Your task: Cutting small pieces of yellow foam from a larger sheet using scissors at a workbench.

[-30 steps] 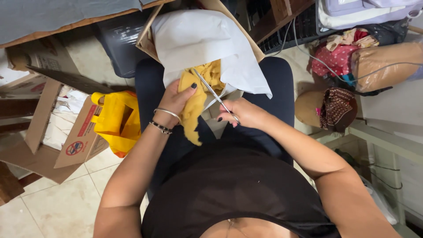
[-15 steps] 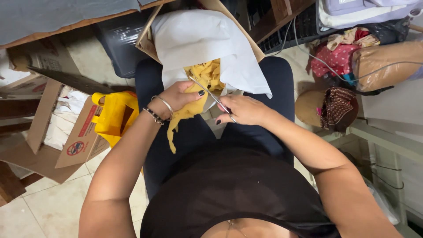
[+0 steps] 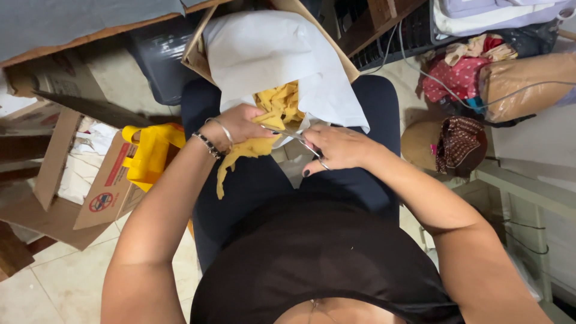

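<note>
I sit with a cardboard box (image 3: 198, 57) lined with a white sheet (image 3: 270, 51) resting on my knees. My left hand (image 3: 240, 125) grips a piece of yellow cloth (image 3: 252, 150) whose tail hangs down over my dark trousers. More yellow cloth (image 3: 282, 102) lies bunched in the box. My right hand (image 3: 336, 147) holds metal scissors (image 3: 297, 137) with the blades pointing left into the cloth next to my left hand. Bracelets circle my left wrist.
An open cardboard box (image 3: 102, 192) holding a yellow bag (image 3: 147, 153) and white cloth stands on the tiled floor at left. Red patterned fabric (image 3: 459, 75), a brown bag (image 3: 528, 84) and a patterned hat (image 3: 453, 144) lie at right. A dark bin (image 3: 159, 60) stands behind.
My left hand has dropped lower and turned over the cloth, whose tail now hangs further down. The scissors have swung from pointing up-left to lying almost level.
</note>
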